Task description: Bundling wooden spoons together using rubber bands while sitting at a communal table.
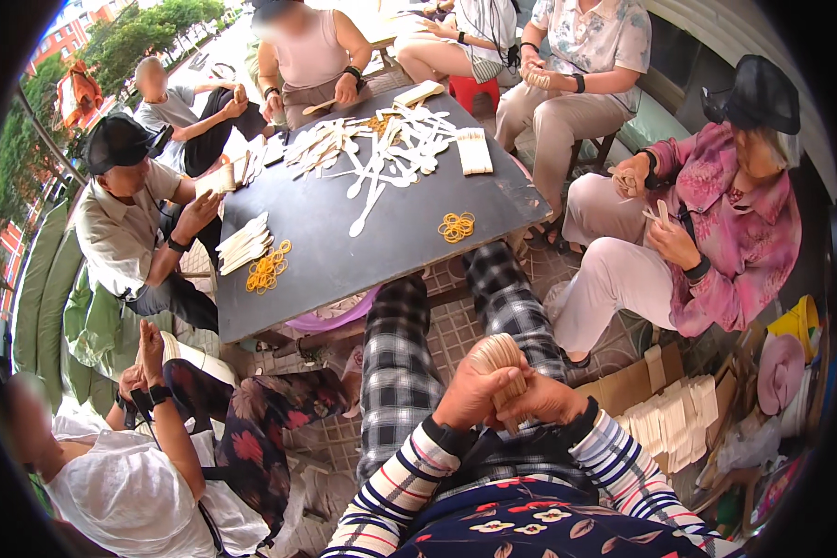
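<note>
Over my lap I hold a bundle of pale wooden spoons [498, 355], stood on end, its rounded tops side by side. My left hand [471, 389] wraps round it from the left, thumb across the front. My right hand [551, 400] closes on its right side, fingers partly hidden. The dark table [400, 256] is beyond my knees. On it lie a heap of loose wooden spoons [395, 153], a small pile of yellow rubber bands [457, 226] near the front edge, and another pile of rubber bands [268, 268] at the left.
A row of wooden spoons [244, 244] lies at the table's left, a neat stack [474, 152] at its right. Several people sit around, some holding spoons. Bundles of wooden spoons [674, 423] lie on cardboard at my right, near a yellow container [794, 327]. A red stool [474, 93] stands behind the table.
</note>
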A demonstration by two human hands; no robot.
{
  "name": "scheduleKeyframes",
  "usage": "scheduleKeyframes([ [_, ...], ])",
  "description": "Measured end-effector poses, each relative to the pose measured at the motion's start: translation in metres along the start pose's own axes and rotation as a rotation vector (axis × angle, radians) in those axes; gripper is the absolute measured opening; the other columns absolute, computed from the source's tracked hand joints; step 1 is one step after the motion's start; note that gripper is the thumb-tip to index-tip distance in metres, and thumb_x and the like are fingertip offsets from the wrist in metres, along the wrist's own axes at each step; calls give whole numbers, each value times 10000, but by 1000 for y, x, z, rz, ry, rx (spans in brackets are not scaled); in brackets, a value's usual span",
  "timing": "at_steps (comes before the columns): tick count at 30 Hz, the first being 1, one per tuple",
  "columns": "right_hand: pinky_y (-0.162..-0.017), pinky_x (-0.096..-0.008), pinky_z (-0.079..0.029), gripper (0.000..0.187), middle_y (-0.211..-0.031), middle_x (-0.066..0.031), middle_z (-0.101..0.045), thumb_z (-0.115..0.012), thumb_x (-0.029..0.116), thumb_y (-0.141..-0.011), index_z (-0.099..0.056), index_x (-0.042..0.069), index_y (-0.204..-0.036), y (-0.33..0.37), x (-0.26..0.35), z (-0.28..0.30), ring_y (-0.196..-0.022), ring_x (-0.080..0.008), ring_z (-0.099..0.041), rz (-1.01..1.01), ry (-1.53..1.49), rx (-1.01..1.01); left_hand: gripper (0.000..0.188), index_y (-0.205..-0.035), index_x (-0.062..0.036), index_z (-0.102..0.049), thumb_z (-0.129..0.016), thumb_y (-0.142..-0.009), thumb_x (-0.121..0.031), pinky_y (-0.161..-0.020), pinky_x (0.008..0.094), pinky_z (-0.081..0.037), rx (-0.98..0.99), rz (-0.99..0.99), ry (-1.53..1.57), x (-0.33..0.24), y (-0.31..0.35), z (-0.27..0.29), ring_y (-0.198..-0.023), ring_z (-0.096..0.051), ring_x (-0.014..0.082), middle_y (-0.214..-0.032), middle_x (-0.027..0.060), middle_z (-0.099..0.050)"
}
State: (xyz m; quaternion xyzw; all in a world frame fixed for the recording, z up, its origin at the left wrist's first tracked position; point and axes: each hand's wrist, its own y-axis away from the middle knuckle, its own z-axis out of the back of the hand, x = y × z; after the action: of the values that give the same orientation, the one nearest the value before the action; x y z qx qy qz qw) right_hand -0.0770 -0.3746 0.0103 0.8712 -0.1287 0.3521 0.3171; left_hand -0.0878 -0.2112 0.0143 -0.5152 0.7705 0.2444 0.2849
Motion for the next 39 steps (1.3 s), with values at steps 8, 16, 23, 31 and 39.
scheduleKeyframes([
  [8, -715, -337, -535, 348, -849, -56, -643, -728, 26, -753, -584, 28, -1071, -3, -15, -12, -769, -210, -653, 38, -30, -31, 491, -1110, -16, -509, -783, -744, -197, -866, 363, -493, 101, 60, 13, -3, 5, 9, -940, -601, 209, -990, 83, -600],
  [16, -659, -301, -504, 234, -803, -62, -640, -690, 137, -808, -607, 4, -983, -3, -16, 3, -732, -175, -638, -20, 273, -26, 575, -1195, -17, -522, -795, -696, -107, -906, 346, -486, -5, 10, -39, -21, 9, 8, -1007, -608, 212, -1104, 115, -619],
  [23, -658, -290, -495, 183, -783, -42, -635, -680, 134, -814, -627, -1, -926, 0, -19, -13, -719, -153, -626, -9, 212, -42, 358, -1039, -24, -630, -776, -719, -91, -856, 303, -496, -24, -6, -434, -26, 13, 7, -929, -620, 159, -987, 79, -662],
  [31, -656, -293, -504, 183, -784, -44, -637, -685, 116, -811, -626, -2, -938, 2, -24, -18, -713, -156, -629, 23, 227, -57, 260, -998, -23, -632, -735, -764, -75, -839, 290, -496, -42, -13, -364, -24, 19, 4, -902, -623, 144, -952, 67, -669],
  [39, -718, -300, -514, 302, -885, -61, -638, -713, 116, -793, -594, -9, -1040, 3, -16, -23, -789, -163, -632, -18, 175, 0, 262, -1016, -17, -619, -718, -777, -58, -835, 288, -506, -62, -31, -351, -22, 20, 11, -898, -629, 142, -957, 72, -671],
])
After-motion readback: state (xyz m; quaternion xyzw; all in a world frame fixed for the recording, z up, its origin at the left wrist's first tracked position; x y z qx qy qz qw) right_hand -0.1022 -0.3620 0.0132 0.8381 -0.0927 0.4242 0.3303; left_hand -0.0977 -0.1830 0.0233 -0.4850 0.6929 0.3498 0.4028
